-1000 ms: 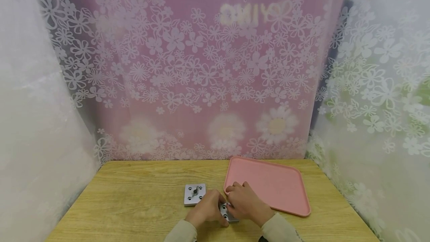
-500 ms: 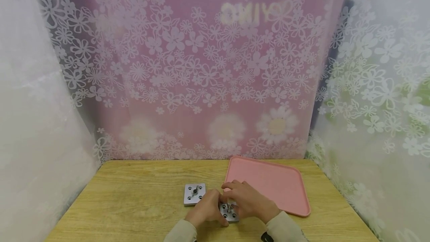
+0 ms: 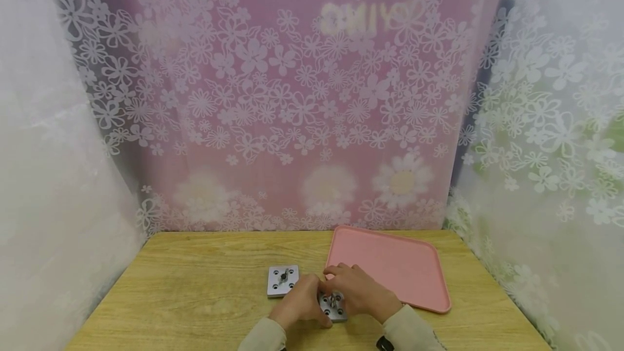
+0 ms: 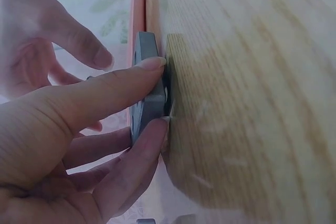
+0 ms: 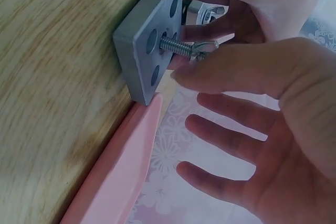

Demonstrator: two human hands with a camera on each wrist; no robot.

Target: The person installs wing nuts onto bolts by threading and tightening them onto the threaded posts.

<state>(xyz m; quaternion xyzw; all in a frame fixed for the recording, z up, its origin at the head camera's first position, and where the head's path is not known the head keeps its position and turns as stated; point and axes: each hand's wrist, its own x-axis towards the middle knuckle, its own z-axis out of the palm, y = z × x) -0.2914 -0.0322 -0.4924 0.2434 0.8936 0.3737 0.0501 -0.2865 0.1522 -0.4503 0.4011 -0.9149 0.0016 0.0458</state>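
A square metal plate (image 3: 333, 316) with corner holes lies on the table, tilted up slightly in the left wrist view. My left hand (image 3: 301, 302) grips its left edge, thumb and fingertips on the side faces. From its centre rises a threaded bolt (image 5: 175, 46) with a wing nut (image 5: 203, 49) near its tip, well off the plate. My right hand (image 3: 362, 292) pinches at the wing nut, the thumb overlapping it and the other fingers spread; the index finger is hidden. A second metal plate (image 3: 273, 280) with its own wing nut sits just left of my left hand.
A pink tray (image 3: 390, 267) lies askew at the back right, its near edge behind my right hand. Both plates rest on a wood-grain table (image 3: 195, 291). Flowered curtains (image 3: 292, 123) hang at the back and both sides.
My right hand has shifted and turned slightly at the wing nut, uncovering more of the plate and the bolt. My left hand keeps its grip; the second plate and tray stay put.
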